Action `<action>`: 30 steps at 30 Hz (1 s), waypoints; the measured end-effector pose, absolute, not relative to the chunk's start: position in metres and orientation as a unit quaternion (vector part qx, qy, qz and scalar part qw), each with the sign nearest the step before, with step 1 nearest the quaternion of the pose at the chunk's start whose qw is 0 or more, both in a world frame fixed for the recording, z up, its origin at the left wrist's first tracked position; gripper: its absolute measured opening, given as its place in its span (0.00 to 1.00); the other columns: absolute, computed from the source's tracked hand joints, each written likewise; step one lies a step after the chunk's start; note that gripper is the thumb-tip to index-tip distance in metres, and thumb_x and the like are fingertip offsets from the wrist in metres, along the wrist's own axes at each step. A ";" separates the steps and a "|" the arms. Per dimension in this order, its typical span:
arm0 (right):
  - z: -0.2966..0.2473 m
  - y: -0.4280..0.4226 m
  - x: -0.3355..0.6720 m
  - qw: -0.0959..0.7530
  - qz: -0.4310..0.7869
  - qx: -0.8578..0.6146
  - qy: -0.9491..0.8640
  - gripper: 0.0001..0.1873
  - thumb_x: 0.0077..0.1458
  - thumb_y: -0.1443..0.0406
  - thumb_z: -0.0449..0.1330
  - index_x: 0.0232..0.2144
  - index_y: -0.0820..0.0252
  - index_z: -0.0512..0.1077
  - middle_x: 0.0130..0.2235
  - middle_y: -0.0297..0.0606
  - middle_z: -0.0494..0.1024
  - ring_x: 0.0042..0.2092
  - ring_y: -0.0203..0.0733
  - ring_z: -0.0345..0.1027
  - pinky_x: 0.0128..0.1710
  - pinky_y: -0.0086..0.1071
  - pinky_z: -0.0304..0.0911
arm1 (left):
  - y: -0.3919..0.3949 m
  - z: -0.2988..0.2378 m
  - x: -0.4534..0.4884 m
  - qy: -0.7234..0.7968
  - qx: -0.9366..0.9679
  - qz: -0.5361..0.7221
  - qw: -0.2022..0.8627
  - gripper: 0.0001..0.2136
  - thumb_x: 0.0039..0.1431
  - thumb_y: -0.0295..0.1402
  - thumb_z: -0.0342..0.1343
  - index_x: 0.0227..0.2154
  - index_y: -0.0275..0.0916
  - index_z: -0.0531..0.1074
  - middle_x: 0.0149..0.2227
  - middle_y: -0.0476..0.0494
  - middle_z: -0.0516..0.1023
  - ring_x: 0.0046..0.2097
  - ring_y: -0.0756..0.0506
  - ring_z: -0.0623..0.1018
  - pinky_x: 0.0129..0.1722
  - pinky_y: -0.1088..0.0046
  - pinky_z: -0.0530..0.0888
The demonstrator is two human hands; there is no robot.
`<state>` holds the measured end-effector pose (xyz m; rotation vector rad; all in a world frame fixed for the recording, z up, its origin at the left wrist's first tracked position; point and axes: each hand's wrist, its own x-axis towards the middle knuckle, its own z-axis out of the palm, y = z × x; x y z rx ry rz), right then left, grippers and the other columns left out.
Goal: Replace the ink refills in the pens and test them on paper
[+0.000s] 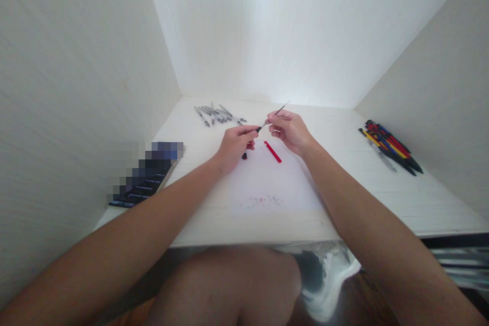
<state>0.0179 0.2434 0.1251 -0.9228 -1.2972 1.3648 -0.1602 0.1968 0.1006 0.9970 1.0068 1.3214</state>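
My left hand (234, 145) is closed around a small black pen part, whose lower end pokes out below the fingers at the table. My right hand (289, 129) pinches a thin dark pen refill (275, 112) that slants up to the right, its lower tip meeting the left hand's fingertips. Both hands hover above a white sheet of paper (273, 183). A red pen barrel (272, 152) lies on the paper between the hands.
A pile of several grey pen parts (216, 113) lies at the back left of the white table (382, 188). Several red, blue, yellow and black pens (389, 145) lie at the right. A dark flat box (147, 175) rests at the left edge. White walls enclose three sides.
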 end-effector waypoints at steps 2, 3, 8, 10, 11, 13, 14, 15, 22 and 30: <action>0.125 0.243 0.018 0.498 0.562 -0.380 -0.540 0.17 0.41 0.59 0.78 0.30 0.60 0.77 0.34 0.35 0.78 0.30 0.32 0.66 0.29 0.29 0.58 | 0.196 0.102 -0.160 0.431 0.427 0.559 0.565 0.07 0.59 0.20 0.62 0.37 0.33 0.83 0.30 0.45 0.76 0.28 0.52 0.72 0.29 0.74 0.73; 0.125 0.243 0.017 0.498 0.559 -0.380 -0.544 0.16 0.42 0.59 0.77 0.30 0.60 0.77 0.34 0.35 0.78 0.30 0.32 0.66 0.29 0.29 0.58 | 0.195 0.103 -0.160 0.433 0.430 0.557 0.563 0.07 0.59 0.20 0.62 0.38 0.33 0.83 0.30 0.45 0.76 0.28 0.52 0.72 0.29 0.74 0.72; 0.123 0.242 0.015 0.469 0.535 -0.386 -0.587 0.12 0.47 0.60 0.74 0.30 0.59 0.78 0.34 0.37 0.78 0.32 0.35 0.67 0.31 0.32 0.60 | 0.191 0.106 -0.160 0.445 0.448 0.547 0.550 0.07 0.60 0.21 0.62 0.39 0.33 0.83 0.30 0.45 0.77 0.27 0.53 0.72 0.29 0.75 0.73; 0.122 0.241 0.015 0.455 0.533 -0.387 -0.599 0.12 0.47 0.59 0.74 0.30 0.59 0.78 0.33 0.37 0.78 0.33 0.36 0.68 0.32 0.33 0.61 | 0.193 0.104 -0.160 0.436 0.452 0.548 0.553 0.07 0.60 0.22 0.62 0.39 0.33 0.83 0.31 0.45 0.78 0.27 0.53 0.73 0.30 0.74 0.74; 0.123 0.241 0.015 0.449 0.535 -0.387 -0.602 0.13 0.47 0.58 0.75 0.30 0.59 0.79 0.33 0.37 0.77 0.34 0.36 0.68 0.33 0.33 0.61 | 0.194 0.102 -0.161 0.428 0.455 0.549 0.555 0.07 0.60 0.22 0.62 0.40 0.34 0.82 0.32 0.45 0.78 0.28 0.53 0.74 0.30 0.74 0.74; 0.124 0.239 0.015 0.430 0.543 -0.384 -0.611 0.14 0.46 0.57 0.75 0.29 0.60 0.79 0.32 0.37 0.77 0.33 0.36 0.67 0.33 0.33 0.61 | 0.196 0.098 -0.161 0.407 0.465 0.552 0.560 0.07 0.60 0.23 0.62 0.41 0.34 0.82 0.33 0.45 0.79 0.28 0.53 0.75 0.31 0.74 0.75; 0.125 0.238 0.016 0.417 0.549 -0.380 -0.617 0.15 0.46 0.56 0.76 0.28 0.60 0.78 0.31 0.37 0.77 0.33 0.36 0.66 0.33 0.33 0.61 | 0.197 0.096 -0.161 0.397 0.470 0.554 0.561 0.07 0.60 0.23 0.63 0.41 0.33 0.82 0.33 0.45 0.80 0.29 0.52 0.76 0.32 0.73 0.76; 0.125 0.237 0.015 0.405 0.554 -0.377 -0.622 0.16 0.47 0.55 0.76 0.27 0.61 0.78 0.31 0.37 0.76 0.33 0.36 0.66 0.34 0.34 0.61 | 0.198 0.095 -0.161 0.387 0.474 0.555 0.563 0.08 0.60 0.23 0.63 0.41 0.33 0.81 0.34 0.45 0.80 0.29 0.52 0.77 0.33 0.73 0.76; 0.129 0.234 0.014 0.401 0.567 -0.360 -0.622 0.23 0.46 0.54 0.77 0.40 0.59 0.79 0.32 0.35 0.76 0.33 0.35 0.67 0.33 0.33 0.61 | 0.194 0.098 -0.160 0.372 0.466 0.568 0.568 0.09 0.63 0.23 0.62 0.46 0.31 0.79 0.36 0.41 0.83 0.32 0.50 0.81 0.41 0.68 0.80; 0.137 0.241 0.032 0.299 0.390 -0.445 -0.749 0.14 0.57 0.55 0.69 0.37 0.60 0.81 0.32 0.38 0.79 0.29 0.37 0.66 0.29 0.34 0.60 | 0.208 0.082 -0.163 0.338 0.425 0.611 0.576 0.10 0.64 0.27 0.63 0.47 0.32 0.76 0.39 0.39 0.82 0.34 0.48 0.82 0.44 0.64 0.81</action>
